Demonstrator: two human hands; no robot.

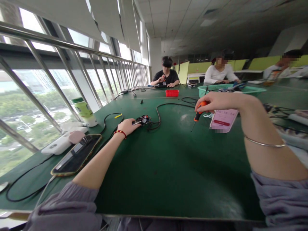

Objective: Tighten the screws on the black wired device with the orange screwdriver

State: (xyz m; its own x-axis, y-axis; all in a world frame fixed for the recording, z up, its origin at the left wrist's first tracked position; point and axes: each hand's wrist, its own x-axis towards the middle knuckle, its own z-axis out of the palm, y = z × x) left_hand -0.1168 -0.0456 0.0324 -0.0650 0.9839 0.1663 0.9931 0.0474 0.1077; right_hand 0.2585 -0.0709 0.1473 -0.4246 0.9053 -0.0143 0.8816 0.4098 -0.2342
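Gripping a small, knobbly black device (pixel 145 119) on the glossy green table (pixel 154 179) in the closed fingers of the left hand (pixel 128 127). Clasping a thin-shafted screwdriver (pixel 197 116) right of the device, with fingers of the right hand (pixel 218 101) clamped on its orange-and-black handle. Off the device's right end, a looping cable (pixel 158 113); beyond the device, a boxy red basket (pixel 172 93); well right, a lit phone (pixel 222 122) partly behind the right hand.

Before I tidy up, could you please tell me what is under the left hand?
The left hand holds a small device; its far end shows, with a black cable running up to it. Whatever lies beneath the palm is covered.
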